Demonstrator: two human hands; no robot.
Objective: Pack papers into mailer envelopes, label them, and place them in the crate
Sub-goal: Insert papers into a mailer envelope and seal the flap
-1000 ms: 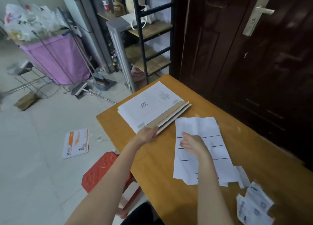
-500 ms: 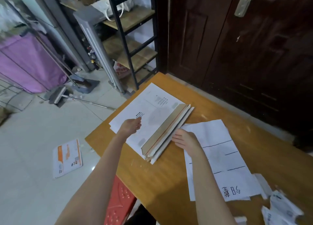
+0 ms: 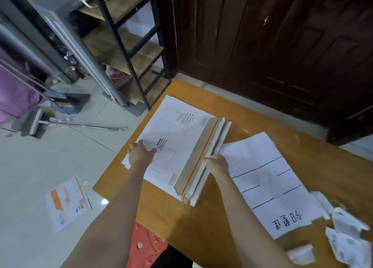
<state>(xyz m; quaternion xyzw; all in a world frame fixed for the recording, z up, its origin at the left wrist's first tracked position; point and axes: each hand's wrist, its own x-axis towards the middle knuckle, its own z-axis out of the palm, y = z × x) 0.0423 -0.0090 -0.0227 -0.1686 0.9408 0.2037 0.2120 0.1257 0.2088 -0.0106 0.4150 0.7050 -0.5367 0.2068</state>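
Observation:
A stack of white cardboard mailer envelopes (image 3: 177,134) lies on the orange-brown table (image 3: 222,223), its brown flaps with a red tear strip (image 3: 203,156) turned toward the right. My left hand (image 3: 141,152) rests flat on the top mailer near its left edge. My right hand (image 3: 217,163) touches the open flap edge of the stack, fingers partly hidden against the flaps. Right of the stack lies a white sheet (image 3: 266,183) with black ruled lines and handwritten characters.
Torn label backings and paper scraps (image 3: 343,233) litter the table's right end. A dark wooden door (image 3: 272,45) stands behind the table. On the tiled floor lie an orange-and-white mailer (image 3: 67,202) and a mop (image 3: 70,124). A red stool (image 3: 145,245) sits below the table edge.
My left hand has slid from the stack's near corner up onto the top mailer. My right hand has left the ruled sheet and moved to the flap edge.

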